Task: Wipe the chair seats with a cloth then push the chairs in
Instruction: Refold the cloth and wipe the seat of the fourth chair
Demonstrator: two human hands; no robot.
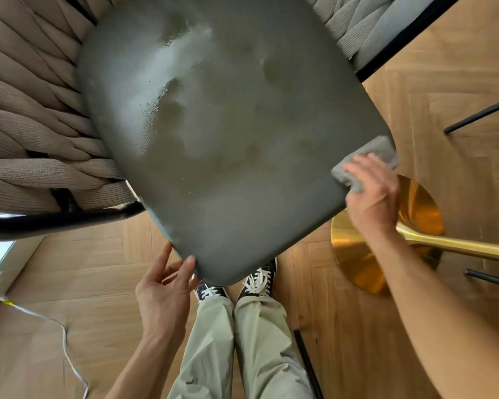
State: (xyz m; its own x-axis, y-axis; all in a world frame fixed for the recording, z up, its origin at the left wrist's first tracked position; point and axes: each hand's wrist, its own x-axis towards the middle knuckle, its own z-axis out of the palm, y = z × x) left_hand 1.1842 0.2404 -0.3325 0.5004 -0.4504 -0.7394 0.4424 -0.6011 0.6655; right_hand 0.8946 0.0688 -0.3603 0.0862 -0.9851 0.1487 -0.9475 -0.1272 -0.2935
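Observation:
A dark grey chair seat (228,133) fills the middle of the view, with damp streaks shining across it. Woven beige rope (26,119) forms the chair's back and sides behind and to the left. My right hand (372,194) presses a folded grey cloth (369,156) flat against the seat's right edge, fingers spread over it. My left hand (164,289) holds the seat's near corner, thumb on top and fingers under the rim.
A gold table base and column (415,226) stands on the wooden floor just right of the seat. Black chair legs (478,116) show at the far right. A white cable (55,332) trails over the floor at the left. My shoes (257,280) are under the seat's near corner.

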